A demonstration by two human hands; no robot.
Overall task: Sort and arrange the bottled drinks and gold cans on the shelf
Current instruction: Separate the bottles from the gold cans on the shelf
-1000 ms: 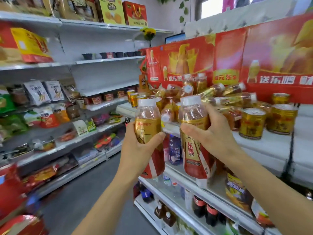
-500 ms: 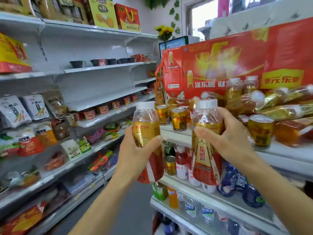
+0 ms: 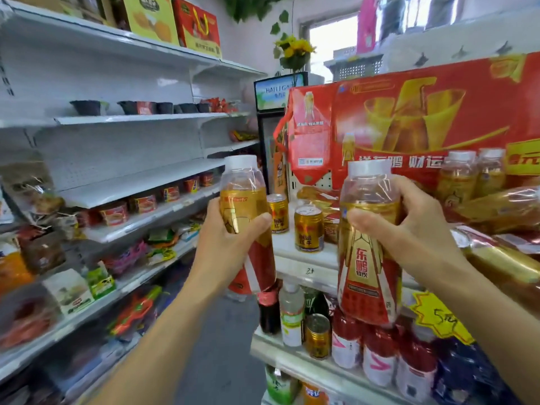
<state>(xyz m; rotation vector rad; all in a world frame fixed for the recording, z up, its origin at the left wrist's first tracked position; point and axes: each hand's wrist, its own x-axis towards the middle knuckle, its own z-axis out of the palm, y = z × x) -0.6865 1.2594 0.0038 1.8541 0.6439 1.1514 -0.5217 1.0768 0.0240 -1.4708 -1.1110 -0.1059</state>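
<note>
A shop aisle; white shelf (image 3: 306,260) carrying two gold cans (image 3: 308,228) beneath a red gift carton (image 3: 423,118); the left hand (image 3: 230,247) grips one bottled drink (image 3: 244,200), the right hand (image 3: 420,229) another (image 3: 368,244), both upright before the shelf; since a moment ago the view has swung left and closer; snack shelves (image 3: 117,200) left are blurred; toppled bottles (image 3: 502,209) are cut off right.

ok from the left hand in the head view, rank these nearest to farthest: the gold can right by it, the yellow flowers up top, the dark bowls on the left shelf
From the left hand:
1. Gold can, just right of it on the shelf edge.
2. Dark bowls, up on the left-side shelf across the aisle.
3. Yellow flowers, high at the back above the fridge.
</note>
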